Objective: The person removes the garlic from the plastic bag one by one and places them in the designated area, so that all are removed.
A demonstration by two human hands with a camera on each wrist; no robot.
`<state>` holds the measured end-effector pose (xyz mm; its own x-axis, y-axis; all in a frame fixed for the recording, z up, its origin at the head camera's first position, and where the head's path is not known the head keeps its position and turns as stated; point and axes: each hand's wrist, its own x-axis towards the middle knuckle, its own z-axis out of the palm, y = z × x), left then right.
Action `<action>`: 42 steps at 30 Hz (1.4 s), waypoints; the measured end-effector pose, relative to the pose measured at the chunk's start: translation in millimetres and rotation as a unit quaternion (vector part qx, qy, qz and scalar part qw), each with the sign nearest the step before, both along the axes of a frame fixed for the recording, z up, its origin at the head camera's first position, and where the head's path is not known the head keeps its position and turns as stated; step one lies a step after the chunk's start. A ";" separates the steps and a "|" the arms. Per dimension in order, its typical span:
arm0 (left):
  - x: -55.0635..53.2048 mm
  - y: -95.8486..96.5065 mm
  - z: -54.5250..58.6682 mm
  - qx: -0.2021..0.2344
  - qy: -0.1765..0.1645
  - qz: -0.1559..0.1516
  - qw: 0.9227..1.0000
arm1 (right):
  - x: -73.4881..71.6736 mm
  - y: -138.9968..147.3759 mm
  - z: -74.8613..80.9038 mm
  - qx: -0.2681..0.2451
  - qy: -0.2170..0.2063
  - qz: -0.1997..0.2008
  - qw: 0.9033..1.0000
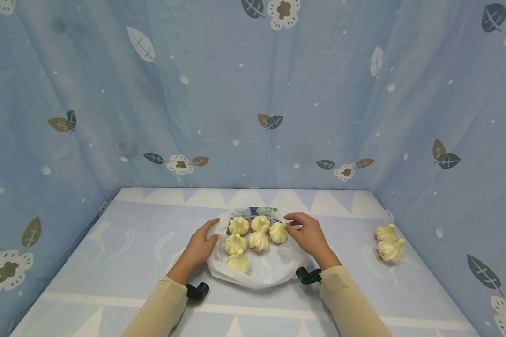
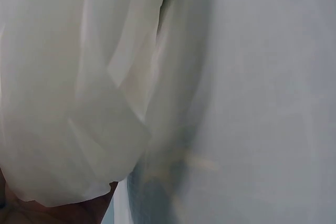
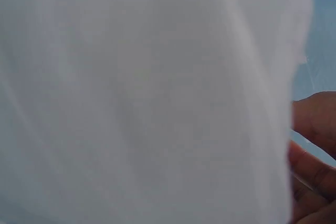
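Observation:
A white translucent plastic bag [image 1: 274,269] lies spread at the middle of the table, its mouth facing up, with printing at the far edge. Several pale yellow garlic bulbs [image 1: 258,239] sit inside it. My left hand [image 1: 199,245] grips the bag's left rim, thumb and fingers bent about it. At the right rim, my right hand [image 1: 309,234] pinches the plastic beside a garlic bulb [image 1: 278,232]. White plastic [image 2: 63,93] fills most of the left wrist view and hides the fingers. In the right wrist view, plastic [image 3: 157,103] covers the right fingertips.
Two more garlic bulbs [image 1: 390,250] lie close together near the table's right edge. A patterned blue cloth [image 1: 253,93] hangs behind and at both sides of the table [image 1: 135,262]. Black wrist mounts [image 1: 198,291] show under both forearms.

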<state>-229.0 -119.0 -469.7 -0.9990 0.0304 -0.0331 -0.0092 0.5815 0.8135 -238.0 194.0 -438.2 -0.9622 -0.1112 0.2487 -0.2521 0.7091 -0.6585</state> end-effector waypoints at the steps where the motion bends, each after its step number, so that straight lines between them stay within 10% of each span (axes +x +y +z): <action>1: 0.1 0.3 0.3 0.001 -0.001 0.001 1.000 | -0.4 -0.3 -0.5 0.001 -0.002 -0.001 1.000; 42: 0.4 0.2 0.2 0.005 0.011 0.001 1.000 | -1.7 -1.9 -7.4 -0.019 0.006 0.027 0.999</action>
<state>-228.6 -118.8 -469.5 -0.9995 0.0282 -0.0113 0.0069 0.5734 0.8192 -239.7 192.1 -445.7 -0.9519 -0.1528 0.2655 -0.2973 0.6693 -0.6809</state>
